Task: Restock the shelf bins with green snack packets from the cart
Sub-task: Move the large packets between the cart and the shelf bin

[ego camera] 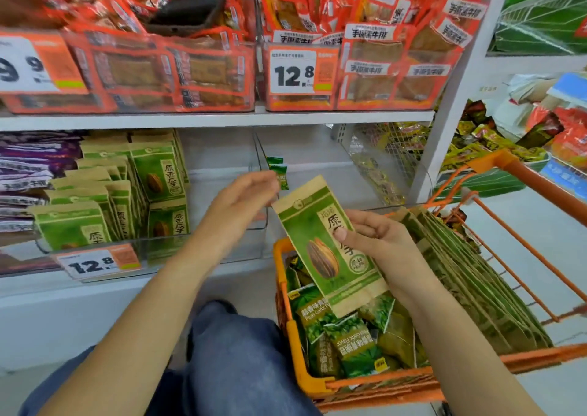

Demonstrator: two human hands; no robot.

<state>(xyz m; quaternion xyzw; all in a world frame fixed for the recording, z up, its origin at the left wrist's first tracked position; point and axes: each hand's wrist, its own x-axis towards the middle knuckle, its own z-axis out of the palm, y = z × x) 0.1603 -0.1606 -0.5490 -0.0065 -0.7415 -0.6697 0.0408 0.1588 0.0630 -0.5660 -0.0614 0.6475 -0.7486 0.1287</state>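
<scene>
On the far left of the lower shelf (222, 120) lie purple packets (28, 167), and next to them stands a clear bin (203, 244) partly filled with green seed packets (127, 193) in upright rows; its right half is bare. A price tag (95, 264) sits on the bin's front edge.

The left hand (244, 199) reaches forward over the bin's bare right side, fingers drawn loosely together near the top corner of the packet (330, 247) that is in transit. Whether this grip touches the packet's corner or only hovers just beside it cannot be told. Behind it, two small green sachets (278, 174) lean against the divider of the next bin.

The right hand (378, 241) pinches that green packet, thumb on its printed face and fingers behind, holding it tilted above the orange cart (305, 374). The cart holds more stock: small green pea packets (343, 336) at the front and a long row of the same seed packets (476, 272) along the right side.

The step in hand looks like the transfer of one packet from cart to shelf. The next move probably calls for carrying it leftward over the bin's front wall and standing it upright beside the existing rows, printed face forward, so that it does not tip into the gap.
</scene>
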